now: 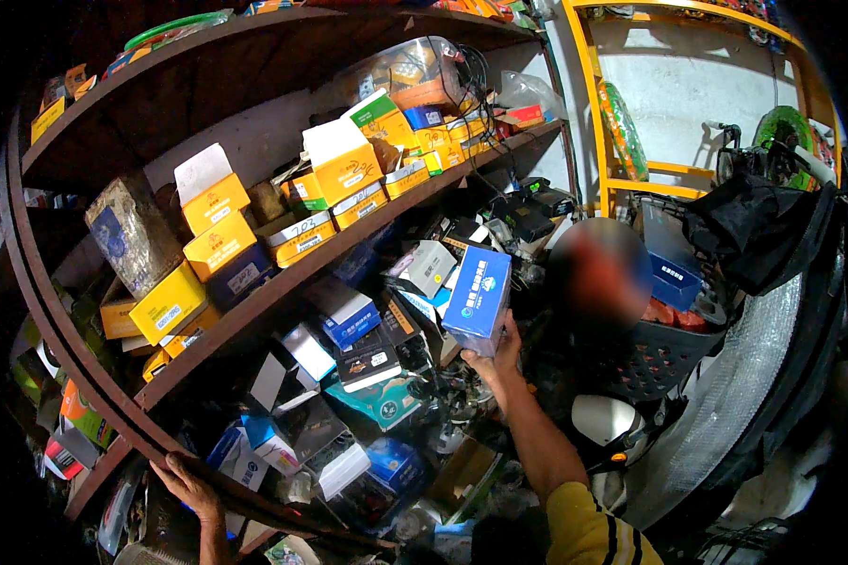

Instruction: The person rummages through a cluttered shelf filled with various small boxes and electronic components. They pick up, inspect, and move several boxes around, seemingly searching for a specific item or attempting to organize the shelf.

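Note:
A blue box [481,287] with white print is raised in front of the shelves, tilted, my right hand [497,363] closed around its lower end. My right arm reaches up in a yellow sleeve with dark and white stripes. At the lower left, my left hand [190,488] rests on the brown shelf frame [127,424], its fingers laid along the edge and nothing held. Below and left of the raised box lie a black box [367,363], a blue-and-white box [349,315], a teal package [382,400] and a grey-white carton [424,268].
Yellow boxes [221,245], several with raised flaps, line the middle shelf. To the right stand a black basket [655,358] with a blue box [669,268], bubble wrap [735,395] and a yellow rack [594,104]. A blurred round patch covers something beside the basket.

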`<state>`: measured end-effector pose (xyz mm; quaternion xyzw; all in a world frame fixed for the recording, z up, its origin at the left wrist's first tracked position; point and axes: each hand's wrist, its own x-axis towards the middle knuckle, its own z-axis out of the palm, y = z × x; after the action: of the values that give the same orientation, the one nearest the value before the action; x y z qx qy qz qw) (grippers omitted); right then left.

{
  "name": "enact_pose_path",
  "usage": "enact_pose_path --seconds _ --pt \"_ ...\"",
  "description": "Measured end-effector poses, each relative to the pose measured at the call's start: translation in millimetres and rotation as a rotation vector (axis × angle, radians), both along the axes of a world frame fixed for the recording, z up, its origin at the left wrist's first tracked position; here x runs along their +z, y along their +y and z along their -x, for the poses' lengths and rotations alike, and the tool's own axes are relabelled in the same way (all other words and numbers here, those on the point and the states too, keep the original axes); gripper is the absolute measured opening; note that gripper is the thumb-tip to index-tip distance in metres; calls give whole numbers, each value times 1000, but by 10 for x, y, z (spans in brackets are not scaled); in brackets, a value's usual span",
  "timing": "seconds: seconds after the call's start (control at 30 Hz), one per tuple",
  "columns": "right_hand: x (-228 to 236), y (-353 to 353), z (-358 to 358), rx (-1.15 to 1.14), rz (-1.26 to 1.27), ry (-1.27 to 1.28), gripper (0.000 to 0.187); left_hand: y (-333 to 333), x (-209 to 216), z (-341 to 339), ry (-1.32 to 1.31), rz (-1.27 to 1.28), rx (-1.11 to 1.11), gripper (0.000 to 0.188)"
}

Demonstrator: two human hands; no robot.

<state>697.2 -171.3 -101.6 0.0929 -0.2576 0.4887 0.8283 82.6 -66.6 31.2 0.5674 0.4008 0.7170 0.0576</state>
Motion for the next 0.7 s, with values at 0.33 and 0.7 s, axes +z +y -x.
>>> enact_pose_path --seconds 0.33,0.7 --pt "208 -135 174 -374 421 208 69 243 -195 269 128 -93 109 72" --pt "388 66 -668 -1079 676 587 64 548 -445 616 226 -18 142 57"
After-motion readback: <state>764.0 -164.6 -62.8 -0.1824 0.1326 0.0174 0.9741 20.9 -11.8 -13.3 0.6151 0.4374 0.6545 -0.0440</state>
